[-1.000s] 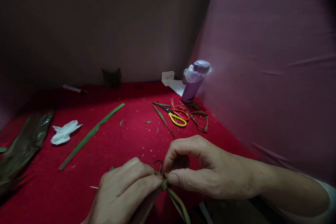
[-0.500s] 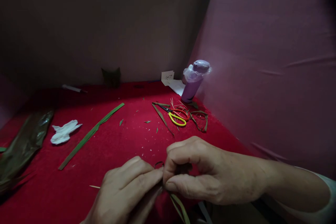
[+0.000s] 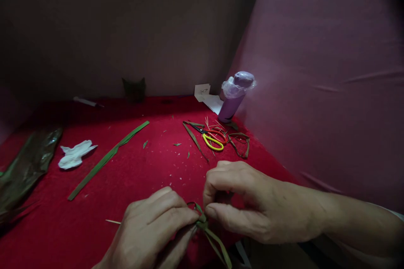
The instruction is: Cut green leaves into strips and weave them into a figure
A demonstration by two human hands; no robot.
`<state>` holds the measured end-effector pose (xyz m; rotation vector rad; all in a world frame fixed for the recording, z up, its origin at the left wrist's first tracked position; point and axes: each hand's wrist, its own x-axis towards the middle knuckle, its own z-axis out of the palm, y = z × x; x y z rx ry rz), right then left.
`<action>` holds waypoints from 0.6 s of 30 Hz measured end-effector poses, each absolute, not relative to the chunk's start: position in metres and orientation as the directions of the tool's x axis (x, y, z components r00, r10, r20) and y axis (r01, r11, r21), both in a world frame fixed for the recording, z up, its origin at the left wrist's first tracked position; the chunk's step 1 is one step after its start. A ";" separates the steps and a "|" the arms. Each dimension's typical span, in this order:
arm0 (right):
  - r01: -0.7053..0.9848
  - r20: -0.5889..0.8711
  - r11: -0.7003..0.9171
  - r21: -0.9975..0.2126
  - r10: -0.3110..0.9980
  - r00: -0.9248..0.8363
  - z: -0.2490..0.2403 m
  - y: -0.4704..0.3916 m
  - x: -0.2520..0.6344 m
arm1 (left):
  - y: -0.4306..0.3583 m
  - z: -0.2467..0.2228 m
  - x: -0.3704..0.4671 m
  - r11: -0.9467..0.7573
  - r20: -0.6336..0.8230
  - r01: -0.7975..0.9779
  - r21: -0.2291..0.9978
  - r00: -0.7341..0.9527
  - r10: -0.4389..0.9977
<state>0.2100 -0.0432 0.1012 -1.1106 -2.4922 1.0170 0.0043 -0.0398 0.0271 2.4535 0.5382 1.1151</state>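
My left hand [image 3: 153, 229] is closed on a small knotted piece of green leaf strip [image 3: 202, 222], held between thumb and fingers low in the middle of the view. A thin loop rises from the top of the piece, and pale green strip ends hang down to the right. My right hand [image 3: 244, 204] is bent in a pinch, with thumb and index fingertip close against the right edge of the knot. Whatever lies between those fingertips is hidden.
Scissors [image 3: 213, 139] with red and yellow handles lie among leaf scraps and toothpicks. Behind stands a purple bottle [image 3: 232, 103] beside white cards [image 3: 203, 92]. Leftward lie a long green leaf strip [image 3: 109, 157], crumpled white tissue [image 3: 75, 154], a plastic-wrapped leaf bundle [image 3: 30, 168] and a pen [image 3: 86, 101].
My right hand has shifted slightly to the right, uncovering the knotted leaf piece. My left hand keeps its hold nearly in place.
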 end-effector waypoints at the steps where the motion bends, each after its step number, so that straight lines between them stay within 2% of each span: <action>1: 0.538 -0.033 0.531 -0.655 0.691 -0.723 0.102 -0.044 0.211 | -0.040 0.027 0.004 -0.852 0.617 0.186 0.490 0.617 0.489; 4: 0.458 0.026 0.692 -0.557 0.566 -0.824 0.102 -0.045 0.212 | -0.040 0.027 0.005 -0.859 0.611 0.187 0.477 0.632 0.477; 7: 0.440 0.100 0.854 -0.276 0.481 -0.871 0.099 -0.045 0.211 | -0.040 0.030 0.006 -0.860 0.610 0.199 0.470 0.632 0.479; 10: 0.367 0.236 0.930 -0.027 0.363 -0.901 0.094 -0.046 0.207 | -0.040 0.032 0.007 -0.864 0.618 0.197 0.463 0.627 0.474; 14: 0.298 0.324 0.949 0.101 0.252 -0.912 0.088 -0.048 0.207 | -0.044 0.027 0.004 -0.896 0.673 0.234 0.378 0.595 0.439; 18: 0.265 0.369 0.950 0.166 0.189 -0.910 0.083 -0.051 0.213 | -0.049 0.016 -0.001 -0.912 0.778 0.373 0.172 0.517 0.358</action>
